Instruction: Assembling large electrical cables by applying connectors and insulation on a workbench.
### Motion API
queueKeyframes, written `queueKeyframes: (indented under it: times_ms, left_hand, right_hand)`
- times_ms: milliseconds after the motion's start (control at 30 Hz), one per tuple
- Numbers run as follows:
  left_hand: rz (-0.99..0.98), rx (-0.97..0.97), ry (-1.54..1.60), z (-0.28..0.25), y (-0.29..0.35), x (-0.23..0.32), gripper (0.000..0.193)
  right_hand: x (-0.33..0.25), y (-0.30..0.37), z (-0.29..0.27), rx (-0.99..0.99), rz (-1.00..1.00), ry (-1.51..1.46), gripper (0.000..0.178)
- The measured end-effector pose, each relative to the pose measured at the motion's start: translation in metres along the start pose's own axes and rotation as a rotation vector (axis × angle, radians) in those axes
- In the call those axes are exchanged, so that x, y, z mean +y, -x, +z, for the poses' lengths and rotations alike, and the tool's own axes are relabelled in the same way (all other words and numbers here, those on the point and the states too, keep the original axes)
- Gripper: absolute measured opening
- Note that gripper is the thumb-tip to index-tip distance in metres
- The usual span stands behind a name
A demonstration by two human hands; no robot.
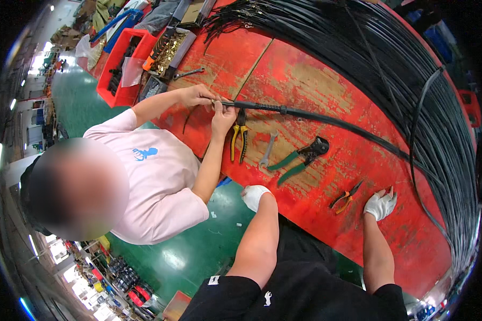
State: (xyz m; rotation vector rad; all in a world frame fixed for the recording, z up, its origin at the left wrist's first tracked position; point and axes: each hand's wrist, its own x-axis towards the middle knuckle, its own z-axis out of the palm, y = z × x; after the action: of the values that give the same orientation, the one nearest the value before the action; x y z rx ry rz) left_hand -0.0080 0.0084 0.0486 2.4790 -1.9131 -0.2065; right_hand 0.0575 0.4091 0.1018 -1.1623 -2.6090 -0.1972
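My left hand (256, 197), in a white glove with bare fingertips, hangs loosely curled at the table's near edge; nothing shows in it. On the red table (326, 198) rests my right hand (380, 205), gloved alike, fingers apart and holding nothing. Just left of it lie orange-and-black pliers (346, 197). Between my hands and the co-worker are a green-handled crimping or cutting tool (301, 159), an open-end wrench (269, 149) and yellow-and-black pliers (240, 137). At the left, a co-worker's bare hands (211, 104) hold the end of a thick black cable (326, 119).
A large bundle of black cables (412, 107) runs along the far and right side of the table. At the back left stand a red bin (124, 67) and a box of brass-coloured fittings (172, 51). A second wrench (188, 74) lies beside them. The co-worker (150, 176) stands close on my left.
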Motion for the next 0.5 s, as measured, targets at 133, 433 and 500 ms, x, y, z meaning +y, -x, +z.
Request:
queueKeyframes:
  times_ms: [133, 433, 500]
  left_hand:
    - [0.000, 0.003, -0.008, -0.008, 0.006, 0.007, 0.049]
    - [-0.103, -0.057, 0.102, -0.002, -0.002, 0.005, 0.052]
    - [-0.143, -0.038, 0.081, -0.001, -0.004, 0.006, 0.052]
  right_hand:
    - [0.002, 0.000, 0.004, 0.005, 0.019, 0.024, 0.042]
    - [0.001, 0.001, 0.003, -0.002, 0.010, 0.023, 0.043]
    - [0.001, 0.001, 0.003, -0.002, 0.004, 0.021, 0.042]
